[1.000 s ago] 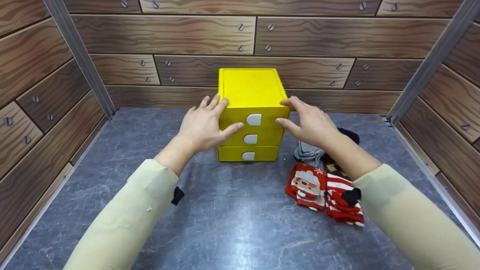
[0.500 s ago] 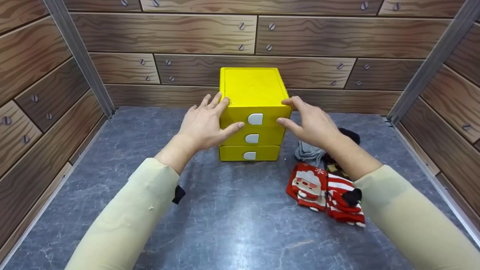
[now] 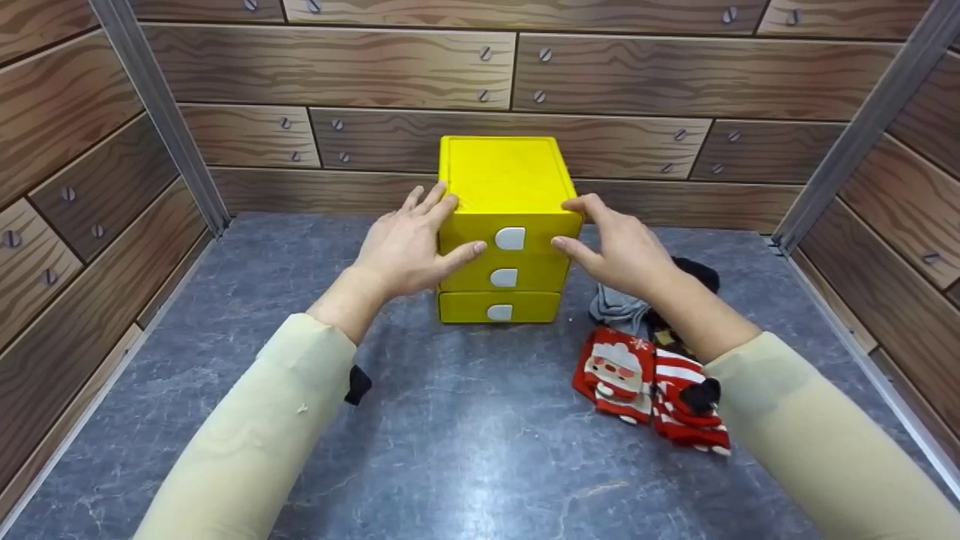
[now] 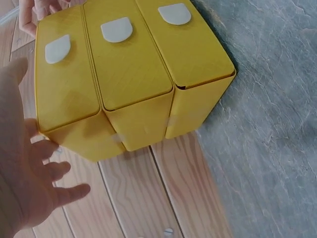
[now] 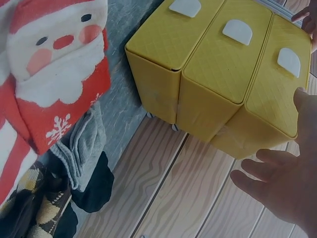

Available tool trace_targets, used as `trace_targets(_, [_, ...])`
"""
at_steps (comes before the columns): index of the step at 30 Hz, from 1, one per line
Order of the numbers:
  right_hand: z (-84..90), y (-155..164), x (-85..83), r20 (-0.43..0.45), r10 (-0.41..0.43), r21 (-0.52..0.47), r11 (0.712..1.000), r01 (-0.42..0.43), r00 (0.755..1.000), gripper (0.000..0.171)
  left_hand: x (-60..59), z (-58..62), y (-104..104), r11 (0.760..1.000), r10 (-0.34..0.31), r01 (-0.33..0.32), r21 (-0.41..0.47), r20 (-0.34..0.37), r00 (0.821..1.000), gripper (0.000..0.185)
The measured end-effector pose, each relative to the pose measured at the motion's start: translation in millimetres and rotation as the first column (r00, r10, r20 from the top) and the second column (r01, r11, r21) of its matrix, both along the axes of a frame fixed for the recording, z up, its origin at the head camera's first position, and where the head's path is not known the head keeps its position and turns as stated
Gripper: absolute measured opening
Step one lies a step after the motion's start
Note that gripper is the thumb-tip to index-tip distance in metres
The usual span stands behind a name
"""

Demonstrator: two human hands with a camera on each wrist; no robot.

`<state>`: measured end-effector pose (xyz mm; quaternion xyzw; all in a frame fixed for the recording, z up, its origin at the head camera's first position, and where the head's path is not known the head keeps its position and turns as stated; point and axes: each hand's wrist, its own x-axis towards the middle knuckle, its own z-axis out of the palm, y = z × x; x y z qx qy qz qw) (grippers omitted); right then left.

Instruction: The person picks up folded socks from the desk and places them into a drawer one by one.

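Note:
A yellow three-drawer box (image 3: 506, 176) stands on the grey marbled surface, its drawer fronts with white tabs (image 3: 511, 238) facing me. All the drawers look pushed in. My left hand (image 3: 401, 247) is at the box's upper left front corner, fingers spread and fairly straight, the thumb out in front of the top drawer. At the opposite corner, my right hand (image 3: 626, 244) touches the top edge with its index finger, thumb in front. In the right wrist view the other fingers of the right hand (image 5: 282, 178) extend loosely beside the box (image 5: 218, 64).
Right of the box lie folded socks: a red Santa pair (image 3: 615, 371), a red-and-white striped pair (image 3: 686, 420), grey ones (image 3: 616, 304), and dark patterned ones partly hidden by my right forearm. A black piece (image 3: 358, 385) shows beside my left sleeve. Wood-patterned walls (image 3: 330, 67) surround the surface.

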<state>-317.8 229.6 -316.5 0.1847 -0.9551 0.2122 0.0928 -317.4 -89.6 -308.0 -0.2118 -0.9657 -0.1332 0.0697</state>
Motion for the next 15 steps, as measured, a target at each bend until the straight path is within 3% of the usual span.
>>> trace_targets(15, [1.9,-2,5.8,0.014,0.000,0.003,1.000,0.000,1.000,0.076,-18.0,5.1,-9,0.998,-0.054,0.053,0.030,0.048,0.997,0.095])
